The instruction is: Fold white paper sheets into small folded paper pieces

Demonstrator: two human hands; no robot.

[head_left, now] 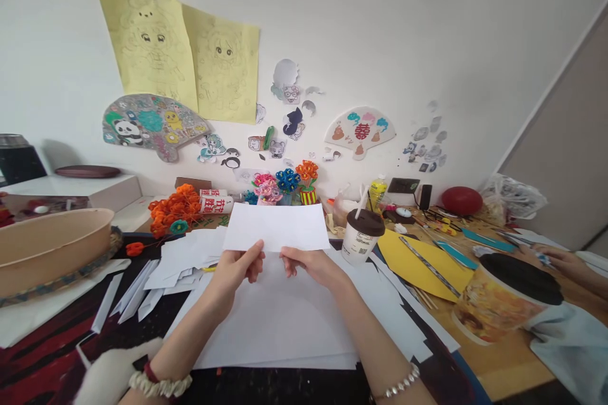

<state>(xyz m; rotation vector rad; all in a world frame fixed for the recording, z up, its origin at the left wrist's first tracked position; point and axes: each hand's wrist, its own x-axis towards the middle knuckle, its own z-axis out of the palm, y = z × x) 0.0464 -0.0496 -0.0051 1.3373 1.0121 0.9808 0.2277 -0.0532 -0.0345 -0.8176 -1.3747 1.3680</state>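
Note:
A white rectangular sheet of paper is held up between my two hands. My left hand pinches its lower edge left of the middle, thumb on the near face. On the same edge, a little to the right, my right hand pinches with its thumb and bent fingers. Below them lies a stack of large white paper on the dark table covering. Cut white paper pieces are heaped left of my left hand, and folded paper strips lie farther left.
A lidded paper cup with a straw stands right of the held paper. A large patterned cup and yellow paper are farther right, near another person's hand. At left are an oval basket and orange craft flowers.

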